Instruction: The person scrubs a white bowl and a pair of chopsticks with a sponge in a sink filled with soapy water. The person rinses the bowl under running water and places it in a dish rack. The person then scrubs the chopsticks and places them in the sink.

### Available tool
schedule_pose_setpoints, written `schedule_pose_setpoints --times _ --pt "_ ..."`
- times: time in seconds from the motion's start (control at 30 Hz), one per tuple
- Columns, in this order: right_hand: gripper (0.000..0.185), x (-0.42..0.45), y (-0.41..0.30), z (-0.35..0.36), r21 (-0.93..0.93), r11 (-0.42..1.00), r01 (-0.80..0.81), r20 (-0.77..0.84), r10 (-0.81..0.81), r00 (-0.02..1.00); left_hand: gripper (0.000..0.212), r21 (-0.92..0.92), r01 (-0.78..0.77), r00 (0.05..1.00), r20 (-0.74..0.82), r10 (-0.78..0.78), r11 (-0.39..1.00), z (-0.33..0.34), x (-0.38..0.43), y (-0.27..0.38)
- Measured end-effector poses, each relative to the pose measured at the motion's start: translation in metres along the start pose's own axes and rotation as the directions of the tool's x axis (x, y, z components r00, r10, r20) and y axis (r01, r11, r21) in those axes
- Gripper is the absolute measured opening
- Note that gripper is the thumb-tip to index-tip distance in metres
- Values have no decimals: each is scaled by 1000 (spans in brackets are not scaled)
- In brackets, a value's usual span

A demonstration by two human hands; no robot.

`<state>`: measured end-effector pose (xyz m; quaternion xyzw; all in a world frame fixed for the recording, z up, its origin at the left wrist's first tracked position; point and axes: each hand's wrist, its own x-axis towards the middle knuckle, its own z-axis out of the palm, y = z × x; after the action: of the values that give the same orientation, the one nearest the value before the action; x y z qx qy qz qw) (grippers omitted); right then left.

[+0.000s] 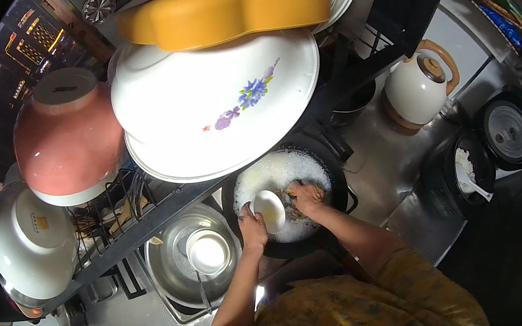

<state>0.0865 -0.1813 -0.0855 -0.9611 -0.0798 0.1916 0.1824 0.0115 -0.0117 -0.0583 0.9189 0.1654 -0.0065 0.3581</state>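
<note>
My left hand [253, 228] grips the left rim of a small white bowl [270, 211], tilted so its inside shows. The bowl is over a black wok [226, 196] filled with foamy, cloudy water [267, 169]. To the bowl's right, my right hand [309, 198] is low over the water with its fingers curled. A small yellow-orange thing [290, 192] shows at its fingertips; what it is cannot be made out. Brownish bits lie in the water between bowl and hand. Left of the wok, white bowls [208, 253] are stacked in a steel basin [170, 285].
Overhead, a black rack [119, 236] carries a large white flowered basin [181, 109], a yellow-orange tray [227, 14], a pink bowl [68, 142] and a white bowl [35, 255]. Rightward stand a cream kettle [414, 92] and an open rice cooker [442, 190] holding rice and a white paddle.
</note>
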Motion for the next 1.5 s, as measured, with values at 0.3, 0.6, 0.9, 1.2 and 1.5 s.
schedule_pose_setpoints --times 0.3,0.6,0.9,1.2,1.5 --pt "26 22 16 71 450 888 94 38 -124 992 46 -416 318 948 116 -298 852 6 4 -24" --pt "15 -23 -54 17 885 -449 -128 102 -81 991 42 -357 157 988 52 -148 921 -2 -4 17" --pt "29 -42 -60 -16 908 -219 -356 257 -378 889 59 -529 -83 989 62 136 845 -2 0 10" --pt "23 -30 -39 -28 792 569 220 273 -654 705 43 -260 -226 971 11 237 939 -33 -13 36" --pt "13 -18 -28 -53 -49 480 876 -167 -868 467 51 -478 139 970 241 -23 867 -19 -1 30"
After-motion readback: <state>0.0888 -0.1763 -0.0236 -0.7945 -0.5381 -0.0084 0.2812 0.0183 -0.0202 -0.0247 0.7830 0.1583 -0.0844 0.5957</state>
